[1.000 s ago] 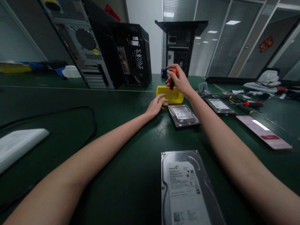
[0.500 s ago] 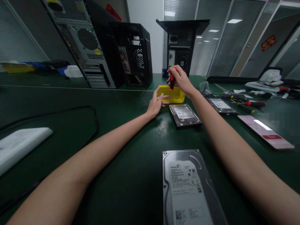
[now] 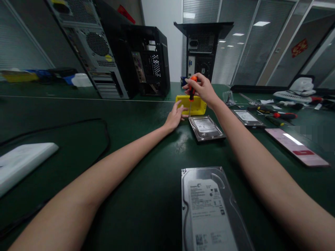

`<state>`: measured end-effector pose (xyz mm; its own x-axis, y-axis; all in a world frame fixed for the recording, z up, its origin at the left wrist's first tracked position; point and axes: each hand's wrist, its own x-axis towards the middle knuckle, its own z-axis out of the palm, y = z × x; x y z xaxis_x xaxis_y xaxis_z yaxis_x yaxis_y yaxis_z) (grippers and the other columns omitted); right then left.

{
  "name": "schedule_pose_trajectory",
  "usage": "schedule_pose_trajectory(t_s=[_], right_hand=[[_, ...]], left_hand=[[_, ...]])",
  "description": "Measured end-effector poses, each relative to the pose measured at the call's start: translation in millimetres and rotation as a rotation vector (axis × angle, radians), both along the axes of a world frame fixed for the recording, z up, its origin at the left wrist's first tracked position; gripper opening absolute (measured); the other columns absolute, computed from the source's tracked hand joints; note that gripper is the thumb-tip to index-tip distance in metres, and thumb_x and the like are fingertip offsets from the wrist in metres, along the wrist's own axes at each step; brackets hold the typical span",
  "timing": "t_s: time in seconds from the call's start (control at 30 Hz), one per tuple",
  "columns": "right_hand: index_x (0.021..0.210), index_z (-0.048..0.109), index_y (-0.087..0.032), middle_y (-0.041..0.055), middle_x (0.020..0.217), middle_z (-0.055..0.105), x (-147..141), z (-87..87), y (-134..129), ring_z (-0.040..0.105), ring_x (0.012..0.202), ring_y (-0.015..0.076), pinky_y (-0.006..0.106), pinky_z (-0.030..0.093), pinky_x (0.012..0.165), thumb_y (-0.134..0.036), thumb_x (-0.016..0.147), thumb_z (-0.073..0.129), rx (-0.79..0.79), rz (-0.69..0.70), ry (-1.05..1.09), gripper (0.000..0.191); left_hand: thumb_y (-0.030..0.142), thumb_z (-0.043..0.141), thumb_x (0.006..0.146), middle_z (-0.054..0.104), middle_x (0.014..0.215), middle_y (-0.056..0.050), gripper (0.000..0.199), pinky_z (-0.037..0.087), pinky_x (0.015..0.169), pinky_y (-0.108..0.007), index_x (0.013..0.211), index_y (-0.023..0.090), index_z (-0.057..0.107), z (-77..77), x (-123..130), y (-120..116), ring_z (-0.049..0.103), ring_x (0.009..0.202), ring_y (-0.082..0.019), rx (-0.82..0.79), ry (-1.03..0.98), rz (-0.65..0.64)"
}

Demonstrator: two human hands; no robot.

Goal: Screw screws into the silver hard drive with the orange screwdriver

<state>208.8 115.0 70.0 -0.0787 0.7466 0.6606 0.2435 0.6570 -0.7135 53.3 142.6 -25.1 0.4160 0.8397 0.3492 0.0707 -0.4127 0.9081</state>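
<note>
My right hand (image 3: 201,88) is closed around the red and black handle of a screwdriver (image 3: 192,93), held upright with its shaft pointing down. The tip meets the far left corner of a hard drive (image 3: 206,127) lying label up on the table. Beside that corner is my left hand (image 3: 176,115), its fingers apart and reaching toward the screwdriver's tip; nothing shows in its grasp. Just behind both stands a yellow tray (image 3: 199,106), partly covered by the hands. A larger-looking hard drive (image 3: 211,212) lies nearest me, label up.
Computer cases (image 3: 150,62) stand along the back, one (image 3: 201,52) behind my right hand. To the right lie another hard drive (image 3: 246,117), a pink phone (image 3: 295,146) and several hand tools (image 3: 285,115). A white box (image 3: 23,162) and a black cable (image 3: 104,139) occupy the left.
The fingers of my right hand have shifted on the screwdriver's handle. Its tip sits slightly lower, at the drive's corner, and my left fingers have moved slightly.
</note>
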Motion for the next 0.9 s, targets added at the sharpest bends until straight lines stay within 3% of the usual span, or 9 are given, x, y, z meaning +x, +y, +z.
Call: schedule_pose_trajectory(t_s=[0.17,0.27,0.43,0.6,0.77,0.9], right_hand=[[0.108,0.051,-0.028,0.0014,0.087,0.063,-1,-0.3,-4,0.064,0.074,0.0136,0.031,0.058,0.072,-0.068,0.080,0.055,-0.008,-0.037,0.002,0.048],[0.110,0.050,-0.028,0.0024,0.089,0.063,2,-2.8,1,0.062,0.072,0.0133,0.031,0.056,0.070,-0.073,0.082,0.046,-0.013,-0.050,-0.022,0.052],[0.115,0.047,-0.029,0.0035,0.092,0.061,2,-5.5,4,0.061,0.070,0.0127,0.031,0.055,0.068,-0.078,0.084,0.031,-0.021,-0.044,-0.064,0.060],[0.117,0.046,-0.031,0.0031,0.092,0.060,2,-5.5,2,0.062,0.075,0.0140,0.032,0.055,0.072,-0.076,0.086,0.028,-0.031,-0.027,-0.084,0.058],[0.114,0.047,-0.029,0.0034,0.091,0.060,5,-6.7,7,0.064,0.080,0.0154,0.034,0.056,0.075,-0.075,0.084,0.038,-0.005,-0.016,-0.092,0.056],[0.111,0.047,-0.028,0.0037,0.090,0.062,3,-5.2,6,0.064,0.079,0.0153,0.034,0.057,0.075,-0.073,0.083,0.043,-0.014,0.010,-0.059,0.054]], left_hand=[[0.028,0.037,0.097,0.062,0.128,-0.012,0.039,0.050,0.066,-0.021,0.133,0.017,0.047,2.2,-1,-3,0.070,0.089,-0.015,0.044,0.076,-0.003],[0.021,0.046,0.091,0.065,0.123,-0.010,0.034,0.052,0.076,-0.025,0.121,0.016,0.060,4.5,-3,-7,0.067,0.097,-0.017,0.131,0.188,-0.016],[0.021,0.055,0.086,0.072,0.108,-0.008,0.030,0.045,0.099,-0.034,0.113,0.016,0.067,6.8,-6,-10,0.064,0.108,-0.020,0.226,0.278,-0.022],[0.025,0.056,0.087,0.073,0.108,-0.008,0.029,0.044,0.099,-0.034,0.111,0.017,0.069,6.0,-6,-10,0.064,0.107,-0.020,0.236,0.284,-0.001],[0.024,0.055,0.087,0.073,0.106,-0.007,0.028,0.043,0.100,-0.034,0.110,0.016,0.070,6.2,-6,-10,0.064,0.105,-0.020,0.262,0.293,0.004],[0.020,0.052,0.088,0.071,0.113,-0.005,0.027,0.043,0.100,-0.030,0.108,0.019,0.070,9.4,-6,-12,0.063,0.108,-0.019,0.286,0.288,0.141]])
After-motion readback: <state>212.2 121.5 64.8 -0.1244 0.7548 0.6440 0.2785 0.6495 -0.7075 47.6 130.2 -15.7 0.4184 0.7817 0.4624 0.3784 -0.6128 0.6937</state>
